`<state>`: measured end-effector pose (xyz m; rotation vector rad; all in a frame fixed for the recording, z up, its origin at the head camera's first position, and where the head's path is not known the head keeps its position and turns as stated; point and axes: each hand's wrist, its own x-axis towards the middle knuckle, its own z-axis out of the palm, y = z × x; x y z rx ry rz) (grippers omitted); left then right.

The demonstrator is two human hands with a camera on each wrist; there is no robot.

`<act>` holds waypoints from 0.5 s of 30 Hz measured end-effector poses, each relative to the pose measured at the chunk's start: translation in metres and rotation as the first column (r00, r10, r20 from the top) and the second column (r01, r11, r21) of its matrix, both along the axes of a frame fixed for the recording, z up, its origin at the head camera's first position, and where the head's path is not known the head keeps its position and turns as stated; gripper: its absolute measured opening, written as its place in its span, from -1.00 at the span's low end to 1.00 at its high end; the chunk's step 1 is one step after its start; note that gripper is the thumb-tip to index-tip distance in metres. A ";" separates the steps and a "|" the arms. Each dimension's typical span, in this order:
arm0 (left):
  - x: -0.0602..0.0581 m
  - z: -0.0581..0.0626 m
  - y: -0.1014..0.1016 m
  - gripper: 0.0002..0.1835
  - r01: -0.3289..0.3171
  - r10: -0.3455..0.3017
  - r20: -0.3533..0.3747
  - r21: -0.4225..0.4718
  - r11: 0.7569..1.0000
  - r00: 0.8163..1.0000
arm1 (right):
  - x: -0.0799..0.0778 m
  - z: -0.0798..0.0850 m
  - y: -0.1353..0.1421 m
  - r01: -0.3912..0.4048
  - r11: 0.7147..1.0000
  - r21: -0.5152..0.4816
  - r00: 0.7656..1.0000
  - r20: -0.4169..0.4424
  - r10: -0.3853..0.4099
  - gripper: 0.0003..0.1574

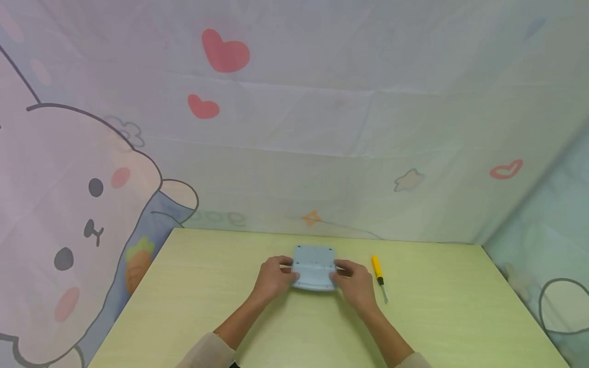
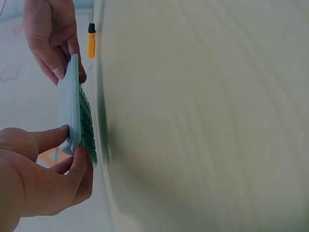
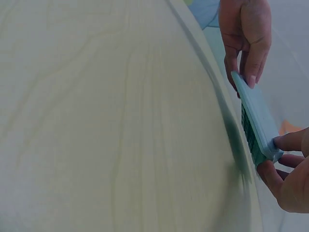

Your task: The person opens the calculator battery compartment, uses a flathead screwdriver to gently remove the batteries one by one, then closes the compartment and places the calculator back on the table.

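A light blue calculator point(image 1: 315, 268) is held by both hands over the table, its back with small dark screw holes facing up. In the left wrist view the calculator point(image 2: 70, 108) shows rows of green keys on its underside. My left hand point(image 1: 273, 279) pinches one side edge, thumb on the back and fingers beneath. On the opposite edge my right hand point(image 1: 357, 284) grips in the same way. The right wrist view shows the calculator point(image 3: 258, 118) held off the tabletop, a shadow under it. A screwdriver point(image 1: 378, 271) with a yellow handle lies to the right of the right hand.
The pale wooden table point(image 1: 193, 306) runs back to a hanging cloth point(image 1: 294, 168) printed with hearts and a cartoon animal. Another cloth point(image 1: 552, 255) hangs along the right side.
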<state>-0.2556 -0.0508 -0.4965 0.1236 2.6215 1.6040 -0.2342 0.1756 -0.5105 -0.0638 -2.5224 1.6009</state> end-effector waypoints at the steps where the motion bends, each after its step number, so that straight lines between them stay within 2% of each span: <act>1: 0.000 -0.001 0.000 -0.53 -0.001 0.001 -0.003 -0.004 1.000 1.000 | 0.000 -0.001 0.000 -0.004 1.000 -0.003 1.000 -0.006 0.004 -0.53; 8: -0.001 -0.009 0.001 -0.54 0.009 -0.009 -0.021 -0.026 1.000 1.000 | -0.002 -0.008 0.000 0.003 1.000 0.020 1.000 -0.003 -0.003 -0.55; 15: -0.003 -0.016 0.001 -0.51 0.010 -0.011 -0.020 -0.012 1.000 1.000 | -0.002 -0.009 0.001 -0.011 0.999 0.045 1.000 -0.004 0.011 -0.57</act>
